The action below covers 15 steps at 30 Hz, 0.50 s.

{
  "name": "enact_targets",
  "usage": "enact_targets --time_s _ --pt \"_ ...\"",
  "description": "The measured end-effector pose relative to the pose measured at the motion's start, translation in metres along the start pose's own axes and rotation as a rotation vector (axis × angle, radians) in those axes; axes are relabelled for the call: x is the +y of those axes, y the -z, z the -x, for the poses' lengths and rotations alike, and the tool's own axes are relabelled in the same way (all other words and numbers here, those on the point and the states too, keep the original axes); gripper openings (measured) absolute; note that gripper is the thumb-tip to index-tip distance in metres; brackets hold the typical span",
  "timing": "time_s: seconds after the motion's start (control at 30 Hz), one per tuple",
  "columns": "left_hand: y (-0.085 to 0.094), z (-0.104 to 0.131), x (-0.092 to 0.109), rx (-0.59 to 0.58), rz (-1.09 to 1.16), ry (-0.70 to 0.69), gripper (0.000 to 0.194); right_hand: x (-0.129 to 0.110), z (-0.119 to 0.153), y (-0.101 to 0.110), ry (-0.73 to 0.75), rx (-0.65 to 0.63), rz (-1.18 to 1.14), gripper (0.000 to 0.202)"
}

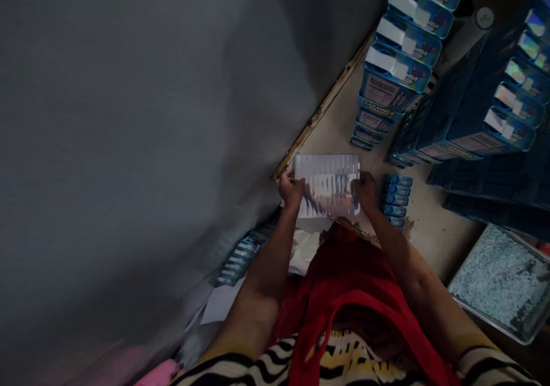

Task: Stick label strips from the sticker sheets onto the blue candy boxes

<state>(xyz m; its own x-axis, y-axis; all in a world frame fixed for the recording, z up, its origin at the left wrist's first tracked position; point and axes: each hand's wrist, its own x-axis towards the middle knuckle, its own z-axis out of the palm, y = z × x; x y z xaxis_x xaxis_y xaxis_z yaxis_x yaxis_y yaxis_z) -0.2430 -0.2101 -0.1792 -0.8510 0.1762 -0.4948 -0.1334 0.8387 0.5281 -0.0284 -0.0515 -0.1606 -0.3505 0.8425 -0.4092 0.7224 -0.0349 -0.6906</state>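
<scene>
A shiny silvery sheet (327,185) with rows of narrow strips is held flat above the front part of a pale table (433,225). My left hand (292,190) pinches its left edge, thumb on top. At the right edge my right hand (364,191) grips the sheet with closed fingers. Just right of that hand, a short row of small blue packs (395,197) lies on the table.
Tall stacks of blue boxes (399,71) stand at the back right, near a white cylinder (484,18). A tray of pale blue bits (498,277) is at lower right. A grey wall (150,117) fills the left. White papers (305,248) lie below the table edge.
</scene>
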Motion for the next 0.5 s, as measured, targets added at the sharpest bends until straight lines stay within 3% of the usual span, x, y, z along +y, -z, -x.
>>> enact_targets --time_s 0.13,0.23,0.3,0.37,0.43,0.5 --pt "0.015 0.005 -0.004 -0.011 0.156 -0.049 0.063 -0.004 0.006 0.004 -0.045 0.038 -0.068 0.049" --pt "0.033 0.007 -0.006 -0.211 0.265 -0.107 0.047 -0.008 0.012 0.012 -0.052 0.013 -0.197 0.062" --pt "0.047 0.008 -0.007 -0.375 0.304 -0.154 0.037 -0.011 0.018 0.021 -0.038 -0.072 -0.337 0.065" --pt "0.060 0.012 -0.005 -0.482 0.351 -0.177 0.042 -0.012 0.024 0.033 -0.012 -0.204 -0.424 0.058" --pt "0.071 0.020 -0.001 -0.543 0.402 -0.173 0.054 -0.013 0.030 0.047 -0.004 -0.335 -0.421 0.051" --pt "0.079 0.029 0.006 -0.516 0.389 -0.167 0.060 -0.013 0.034 0.060 -0.008 -0.428 -0.399 0.053"
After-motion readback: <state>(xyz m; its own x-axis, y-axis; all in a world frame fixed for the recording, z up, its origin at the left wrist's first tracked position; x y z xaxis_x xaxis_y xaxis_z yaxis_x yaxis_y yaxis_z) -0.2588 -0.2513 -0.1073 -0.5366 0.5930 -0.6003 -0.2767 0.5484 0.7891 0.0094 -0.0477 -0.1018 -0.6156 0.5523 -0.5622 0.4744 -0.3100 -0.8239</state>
